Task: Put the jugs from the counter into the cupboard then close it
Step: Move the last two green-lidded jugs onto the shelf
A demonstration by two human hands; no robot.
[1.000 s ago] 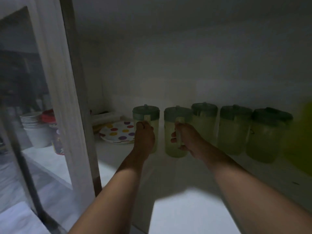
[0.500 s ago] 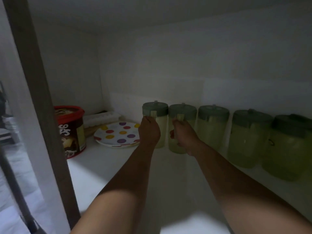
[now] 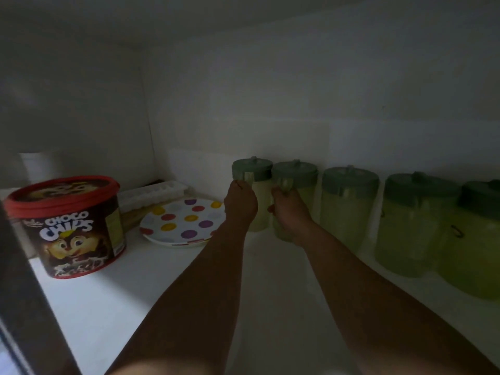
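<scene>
Several pale green jugs with dark green lids stand in a row along the back wall of the dim cupboard shelf [image 3: 113, 307]. My left hand [image 3: 240, 205] is closed around the handle of the leftmost jug [image 3: 261, 196]. My right hand [image 3: 288, 212] grips the handle of the second jug [image 3: 304, 182]. Both jugs stand upright at the back wall, touching each other. To their right stand a third jug [image 3: 347, 209], a fourth jug [image 3: 411, 226] and a fifth jug [image 3: 476, 247].
A red-lidded Choco Chips tub [image 3: 69, 226] stands at the shelf's left front. A polka-dot plate [image 3: 184, 221] lies left of the jugs, with a white ice tray [image 3: 151, 194] behind it. A dark door frame edge [image 3: 24, 307] runs down the left.
Both hands have pushed their jugs further back to the rear wall, in line with the row. My view has moved deeper into the cupboard, past the door frame.
</scene>
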